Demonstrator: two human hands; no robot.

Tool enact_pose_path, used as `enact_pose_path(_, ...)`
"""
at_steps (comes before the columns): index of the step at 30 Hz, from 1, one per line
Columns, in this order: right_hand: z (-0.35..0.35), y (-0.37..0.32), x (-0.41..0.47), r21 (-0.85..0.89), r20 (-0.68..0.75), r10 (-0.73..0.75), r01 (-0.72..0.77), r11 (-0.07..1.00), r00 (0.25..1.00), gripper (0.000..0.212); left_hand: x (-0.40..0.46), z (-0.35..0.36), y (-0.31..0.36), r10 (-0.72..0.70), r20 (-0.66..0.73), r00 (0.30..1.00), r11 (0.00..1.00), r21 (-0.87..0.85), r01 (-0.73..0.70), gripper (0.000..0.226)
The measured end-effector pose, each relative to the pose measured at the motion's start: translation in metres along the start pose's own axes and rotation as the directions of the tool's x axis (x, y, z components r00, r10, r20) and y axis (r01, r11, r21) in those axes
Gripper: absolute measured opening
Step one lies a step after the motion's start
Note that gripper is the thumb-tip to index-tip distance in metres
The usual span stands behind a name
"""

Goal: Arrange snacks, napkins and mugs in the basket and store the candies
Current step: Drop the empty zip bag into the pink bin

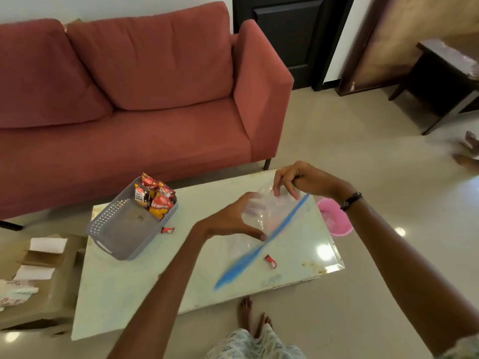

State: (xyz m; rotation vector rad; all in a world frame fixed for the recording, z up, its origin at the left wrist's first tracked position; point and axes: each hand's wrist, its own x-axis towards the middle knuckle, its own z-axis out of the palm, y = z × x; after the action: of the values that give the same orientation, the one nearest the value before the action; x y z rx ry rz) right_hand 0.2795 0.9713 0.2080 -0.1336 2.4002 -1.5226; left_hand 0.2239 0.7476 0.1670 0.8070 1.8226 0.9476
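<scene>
Both hands hold a clear zip bag (269, 218) with a blue seal strip above the worktop (124, 288). Left hand (230, 218) grip clamps its side; right hand (298, 181) grip pinches the top edge. The bag is motion-blurred. Grey basket (121, 229) holds snack packets (155, 195) at its far end. Two red candies (270, 261) lie on the worktop.
</scene>
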Motion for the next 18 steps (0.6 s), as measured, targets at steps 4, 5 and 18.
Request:
enact_pose_path(4,0.006,0.011,0.010,0.158,-0.224,-0.005,0.041,0.987,0.974,0.039,0.023,0.005,-0.007,-0.002,-0.151,0.989,0.993,-0.116,-0.015,0.050)
enact_pose_path(5,0.008,0.018,0.010,0.232,-0.285,-0.009,0.078,0.970,0.958,0.026,0.027,0.004,-0.010,-0.018,-0.172,0.985,0.985,-0.171,-0.012,0.041)
enact_pose_path(18,0.060,0.106,-0.020,0.994,0.024,0.315,-0.055,0.092,0.949,0.078,0.096,0.023,-0.012,-0.206,-0.204,0.957,0.808,-0.587,0.049,0.028)
